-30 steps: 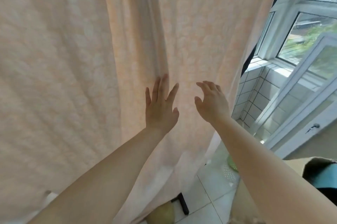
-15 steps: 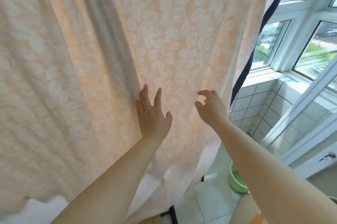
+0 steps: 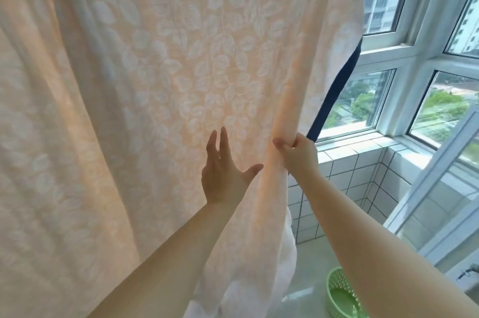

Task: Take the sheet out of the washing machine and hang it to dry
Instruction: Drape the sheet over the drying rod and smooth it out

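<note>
A pale peach sheet (image 3: 160,79) with a white leaf pattern hangs in front of me and fills most of the view. What it hangs from is out of frame. My left hand (image 3: 224,172) is open, its fingers spread, with the palm against the hanging cloth. My right hand (image 3: 298,153) is closed on a gathered fold along the sheet's right edge. The sheet's lower end (image 3: 248,278) droops between my forearms.
A dark blue cloth strip (image 3: 334,89) hangs behind the sheet's right edge. White-framed windows (image 3: 404,58) and a white tiled ledge (image 3: 347,151) stand to the right. A green plastic basket (image 3: 344,297) sits on the floor at lower right.
My right hand has moved right and closed on the sheet's right edge, bunching it. My left hand stays spread on the cloth. The view has swung right, showing more window.
</note>
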